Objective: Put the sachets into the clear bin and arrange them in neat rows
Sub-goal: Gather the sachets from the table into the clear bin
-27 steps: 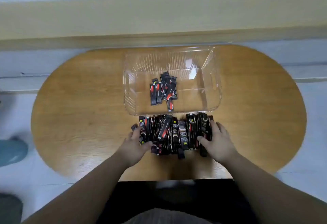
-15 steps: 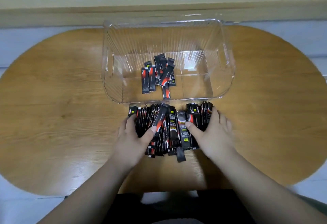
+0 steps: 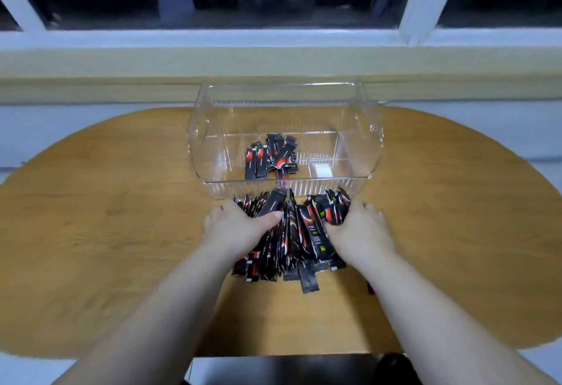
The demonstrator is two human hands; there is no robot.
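Note:
A pile of black and red sachets (image 3: 299, 232) lies on the wooden table just in front of the clear bin (image 3: 369, 141). My left hand (image 3: 235, 228) presses on the pile's left side, thumb over the top sachets. My right hand (image 3: 359, 231) clasps the pile's right side. Together both hands squeeze the bundle between them. Inside the bin, several sachets (image 3: 270, 156) lie loosely on the floor, left of centre. One sachet (image 3: 307, 278) sticks out at the near end of the pile.
The oval wooden table (image 3: 106, 217) extends to both sides of the bin. A pale windowsill (image 3: 121, 62) and a dark window run behind it. A dark chair edge (image 3: 304, 369) sits at the near side.
Both hands have closed inward, gathering the pile into a tighter bundle. The camera has tilted up, so the window shows again.

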